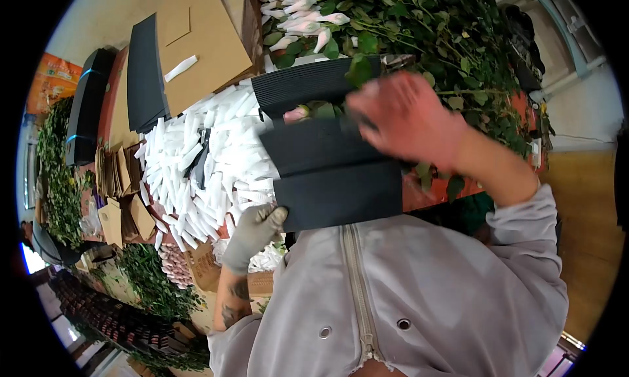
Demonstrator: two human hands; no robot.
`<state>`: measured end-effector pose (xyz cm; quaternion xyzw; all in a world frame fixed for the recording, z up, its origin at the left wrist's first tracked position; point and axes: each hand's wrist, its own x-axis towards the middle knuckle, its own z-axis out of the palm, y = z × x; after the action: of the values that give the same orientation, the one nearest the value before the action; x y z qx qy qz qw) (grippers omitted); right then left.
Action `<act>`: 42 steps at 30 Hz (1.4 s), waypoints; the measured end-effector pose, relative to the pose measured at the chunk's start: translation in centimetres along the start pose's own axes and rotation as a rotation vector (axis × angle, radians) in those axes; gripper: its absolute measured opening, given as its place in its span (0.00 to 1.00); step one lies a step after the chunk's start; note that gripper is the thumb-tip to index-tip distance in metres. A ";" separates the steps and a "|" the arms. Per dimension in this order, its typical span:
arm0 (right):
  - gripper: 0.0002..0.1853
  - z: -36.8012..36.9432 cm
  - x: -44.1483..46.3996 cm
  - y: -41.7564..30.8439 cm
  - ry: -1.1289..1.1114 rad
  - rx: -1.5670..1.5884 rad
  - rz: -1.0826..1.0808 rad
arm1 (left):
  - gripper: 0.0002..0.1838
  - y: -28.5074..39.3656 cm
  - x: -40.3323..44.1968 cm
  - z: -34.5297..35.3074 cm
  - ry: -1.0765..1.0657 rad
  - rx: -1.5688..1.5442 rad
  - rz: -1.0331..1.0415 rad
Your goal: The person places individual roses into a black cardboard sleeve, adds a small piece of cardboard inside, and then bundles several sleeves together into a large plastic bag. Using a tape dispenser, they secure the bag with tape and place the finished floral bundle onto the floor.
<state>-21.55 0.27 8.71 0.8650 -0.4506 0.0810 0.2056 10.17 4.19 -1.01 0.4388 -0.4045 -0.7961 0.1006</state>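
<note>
A black sheet (337, 197), folded or creased across its middle, lies in front of my body. My left hand (252, 233), in a pale glove, grips its lower left corner with the thumb on top. On the sheet's far part rests a pink rose (296, 113) with green leaves beside it. Over the sheet's right side hovers my right hand (406, 118), reddish and smeared by motion; its fingers and anything in them cannot be made out. Just beyond the rose is a stack of black ribbed sheets (308, 83).
White sleeves (216, 148) are heaped to the left. Behind them lies brown cardboard (209, 49) with one sleeve on it. Leafy rose stems (452, 43) and white-sleeved roses (304, 17) cover the far right. Strapped black sheets (88, 108) stand far left.
</note>
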 end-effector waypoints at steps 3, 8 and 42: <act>0.13 4.9 1.5 1.7 0.067 0.113 0.069 | 0.22 3.9 -1.4 3.0 0.696 0.906 0.619; 0.12 6.5 1.6 -2.6 0.095 0.173 -0.489 | 0.34 5.3 3.9 6.7 0.316 1.558 0.577; 0.35 16.1 -4.4 -0.5 -0.807 0.738 -0.016 | 0.69 -1.0 -18.9 -41.4 1.302 0.946 -0.790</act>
<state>-24.46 -3.11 -7.37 0.8456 -0.4287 -0.1061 -0.2999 53.91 -8.45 -2.03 0.9062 -0.3725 -0.1163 -0.1626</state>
